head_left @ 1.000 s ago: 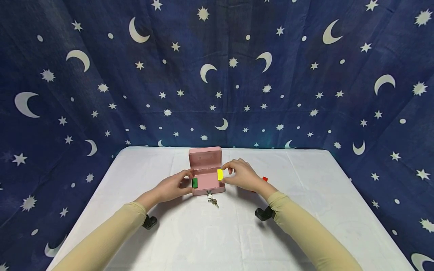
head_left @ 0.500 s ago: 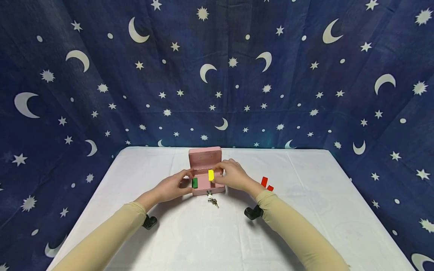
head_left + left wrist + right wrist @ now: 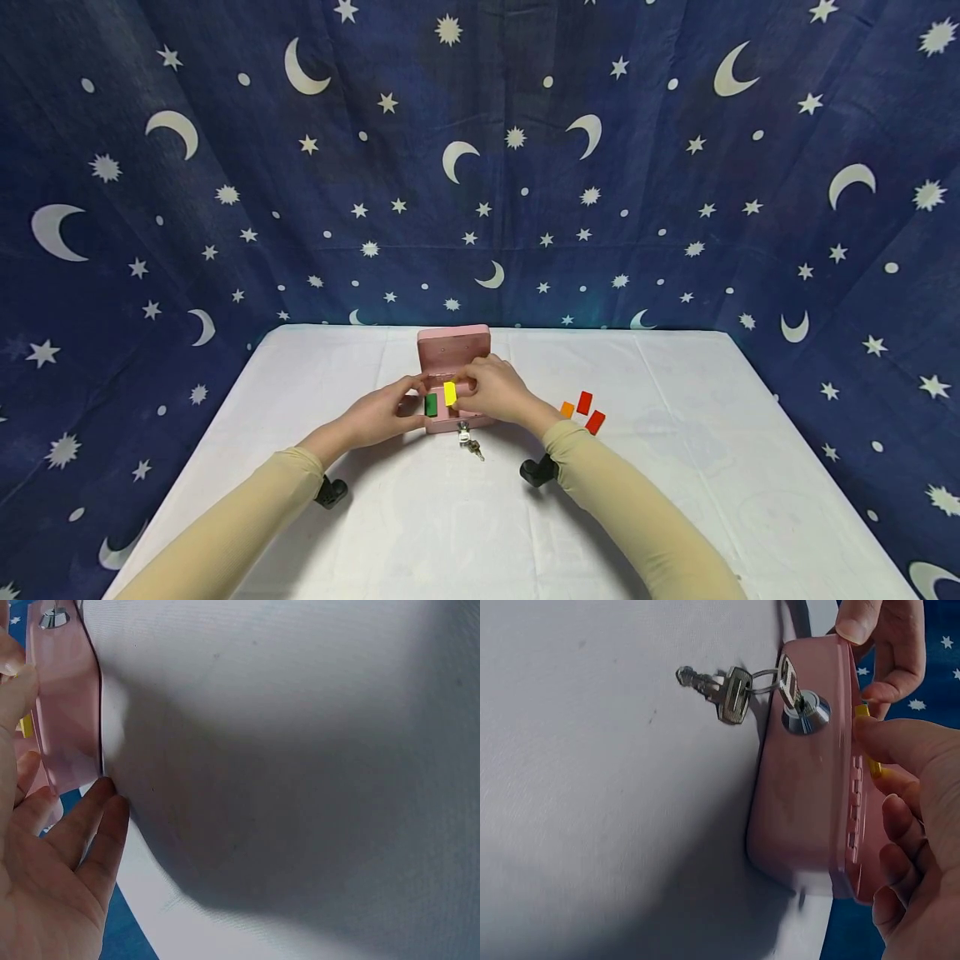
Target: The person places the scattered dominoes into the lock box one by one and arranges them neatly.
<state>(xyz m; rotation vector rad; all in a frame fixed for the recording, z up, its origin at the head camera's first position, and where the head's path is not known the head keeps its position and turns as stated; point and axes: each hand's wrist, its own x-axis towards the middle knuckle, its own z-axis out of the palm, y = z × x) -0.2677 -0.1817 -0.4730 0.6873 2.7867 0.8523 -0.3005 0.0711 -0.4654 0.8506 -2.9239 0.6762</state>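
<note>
The pink box (image 3: 453, 354) stands with its lid up, keys (image 3: 475, 448) hanging from its front lock. My left hand (image 3: 382, 414) grips the box's left end, its thumb near the front corner; in the left wrist view, this hand (image 3: 64, 889) has its fingers around that end. Inside, on the left, a green block (image 3: 431, 405) stands between the thumb and fingers. My right hand (image 3: 495, 390) pinches a yellow block (image 3: 450, 393) over the box's inside, right of the green one. In the right wrist view, thumb and finger hold the yellow block (image 3: 875, 766).
Two red blocks (image 3: 584, 403) (image 3: 595, 422) and an orange block (image 3: 567, 410) lie on the white cloth (image 3: 450, 533) to the right of the box, near my right forearm. A dark blue curtain (image 3: 525, 225) with moons and stars stands behind the table.
My right hand has moved left with the yellow block, from the box's right side to near the green block. The red and orange blocks have come into view. My left hand has stayed put.
</note>
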